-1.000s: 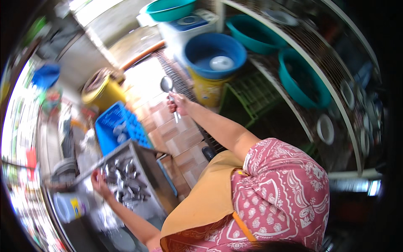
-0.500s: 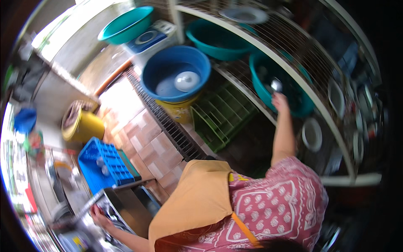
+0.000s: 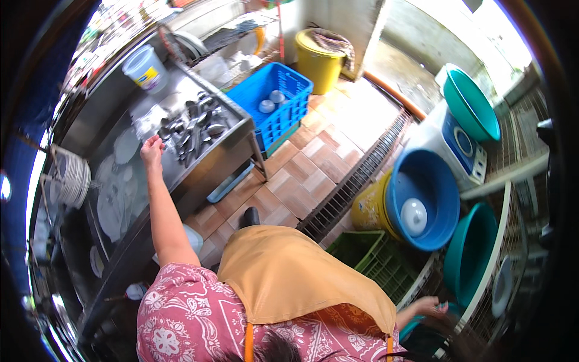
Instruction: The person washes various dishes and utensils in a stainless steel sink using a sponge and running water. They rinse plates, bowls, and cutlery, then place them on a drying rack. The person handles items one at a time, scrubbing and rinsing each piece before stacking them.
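Observation:
My left hand [image 3: 152, 152] hovers over the metal sink counter, fingers curled, with nothing visible in it. Just right of it lies a heap of metal spoons and other cutlery [image 3: 196, 130]. The sink basin beside and below the hand holds water and several submerged pale plates [image 3: 110, 208]. My right hand [image 3: 431, 306] is low at the right, by the rack, above a teal basin [image 3: 416, 329] that is mostly hidden. Its fingers are stretched out and slightly blurred, and I see nothing held in them.
A plate stack [image 3: 73, 181] stands left of the sink, a clear bucket [image 3: 145, 69] behind it. Beyond the counter are a blue crate [image 3: 295, 114] and yellow bin [image 3: 319, 69]. A floor grate [image 3: 356, 172], blue tub [image 3: 422, 175], green crate [image 3: 386, 265] and white rack [image 3: 491, 241] lie rightward.
My view has swung left toward the sink. The shiny metal utensil that my right hand held over a teal basin no longer shows in it. My left hand is now beside the cutlery heap.

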`<state>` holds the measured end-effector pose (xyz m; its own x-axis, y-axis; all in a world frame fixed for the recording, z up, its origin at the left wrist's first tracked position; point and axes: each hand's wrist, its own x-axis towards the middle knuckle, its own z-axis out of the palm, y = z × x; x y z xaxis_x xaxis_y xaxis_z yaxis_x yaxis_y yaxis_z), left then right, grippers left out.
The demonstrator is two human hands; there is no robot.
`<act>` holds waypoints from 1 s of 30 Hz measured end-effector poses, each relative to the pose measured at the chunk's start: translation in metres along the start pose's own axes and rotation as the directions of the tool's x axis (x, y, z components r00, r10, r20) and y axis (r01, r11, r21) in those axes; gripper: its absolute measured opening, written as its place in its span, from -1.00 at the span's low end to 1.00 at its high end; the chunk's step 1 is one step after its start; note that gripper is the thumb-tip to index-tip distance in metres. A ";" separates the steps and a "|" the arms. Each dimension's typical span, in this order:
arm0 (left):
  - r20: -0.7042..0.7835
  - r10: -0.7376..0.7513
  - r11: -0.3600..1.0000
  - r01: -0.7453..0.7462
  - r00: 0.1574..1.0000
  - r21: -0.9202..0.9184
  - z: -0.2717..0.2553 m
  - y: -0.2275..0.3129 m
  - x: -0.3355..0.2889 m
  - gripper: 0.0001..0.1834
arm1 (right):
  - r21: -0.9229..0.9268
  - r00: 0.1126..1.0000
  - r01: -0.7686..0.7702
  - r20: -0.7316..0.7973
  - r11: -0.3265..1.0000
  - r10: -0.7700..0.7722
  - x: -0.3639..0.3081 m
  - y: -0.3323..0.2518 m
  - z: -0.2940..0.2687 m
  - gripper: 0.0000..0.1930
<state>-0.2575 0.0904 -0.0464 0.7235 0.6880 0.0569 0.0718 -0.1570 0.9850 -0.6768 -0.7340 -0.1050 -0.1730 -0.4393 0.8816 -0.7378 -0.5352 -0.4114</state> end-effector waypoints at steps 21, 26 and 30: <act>0.474 -0.078 0.646 -0.318 0.877 0.694 0.099 -0.028 0.053 -0.48 | 0.905 -0.195 -0.235 0.313 0.355 -0.929 -0.389 -0.766 -0.063 -0.39; 0.472 -0.233 0.781 -0.125 0.850 0.612 0.081 -0.043 0.080 -0.65 | 0.861 -0.254 -0.188 0.422 0.472 -0.870 -0.388 -0.788 -0.082 -0.41; 0.565 -0.285 0.929 0.079 0.774 0.362 0.068 -0.056 0.085 -0.72 | 0.835 -0.358 -0.146 0.455 0.530 -0.815 -0.399 -0.801 -0.070 -0.51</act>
<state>-0.1527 0.1094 -0.1075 0.9274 0.1777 -0.3292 0.3721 -0.3480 0.8605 -0.0626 -0.0796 -0.1112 0.9604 0.2652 -0.0852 0.1791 -0.8222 -0.5404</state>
